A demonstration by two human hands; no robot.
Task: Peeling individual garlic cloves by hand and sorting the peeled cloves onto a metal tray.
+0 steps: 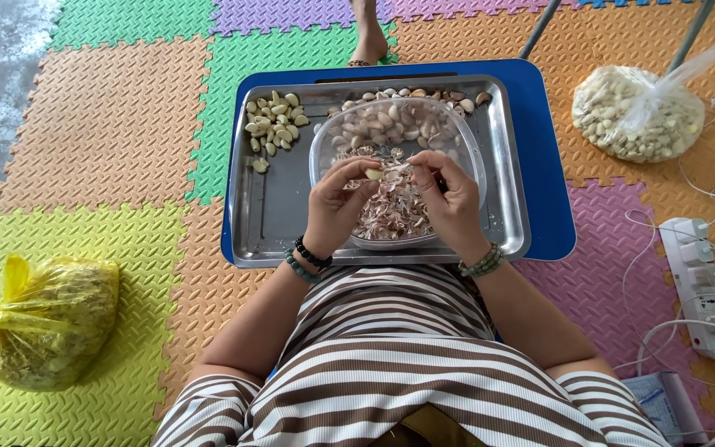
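My left hand (334, 205) pinches a pale garlic clove (374, 174) over a clear plastic bowl (465, 136). My right hand (450, 197) meets it from the right, its fingertips on the clove's skin. The bowl holds unpeeled cloves at its far side and a heap of papery skins (391, 213) under my hands. It stands in a steel tray (271, 215) on a blue low table (549, 199). A small pile of peeled cloves (273, 120) lies in the tray's far left corner.
A clear bag of garlic (635, 116) sits on the foam mats at the right, a yellow bag (47, 323) at the left. A white power strip with cables (701, 285) lies at my right. Someone's bare foot (368, 37) is beyond the tray.
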